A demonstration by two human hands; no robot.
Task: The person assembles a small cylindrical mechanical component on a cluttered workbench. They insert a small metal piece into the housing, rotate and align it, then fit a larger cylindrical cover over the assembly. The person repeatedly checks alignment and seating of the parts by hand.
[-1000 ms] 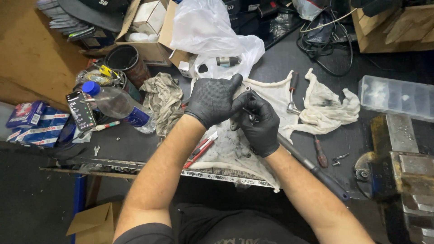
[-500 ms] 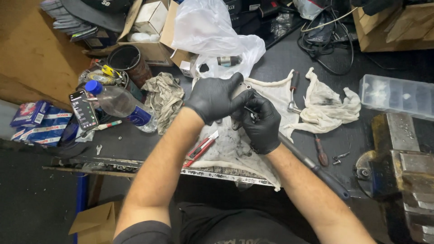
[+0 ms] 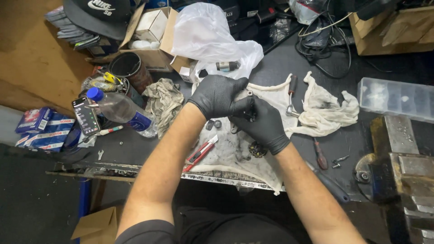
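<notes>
Both my hands, in black textured gloves, meet over the stained white cloth (image 3: 235, 151) on the table (image 3: 316, 58). My left hand (image 3: 217, 96) curls in from above and my right hand (image 3: 262, 124) closes up from below, and between them they pinch a small dark metal part (image 3: 249, 105); only a bright tip of it shows, the rest is hidden by my fingers.

I judge the part to be stiff, light and probably oily, given the grime on the cloth, so it could slip; the gloves' grain helps, and a firm fingertip grip on its body seems the best hold.

On the cloth's left edge lies a red utility knife (image 3: 201, 152). Near the cloth's lower middle, just below my right hand, sits a small dark toothed piece (image 3: 257, 149). Left of the cloth, well apart, lies a clear bottle (image 3: 120, 110) with a blue cap.
</notes>
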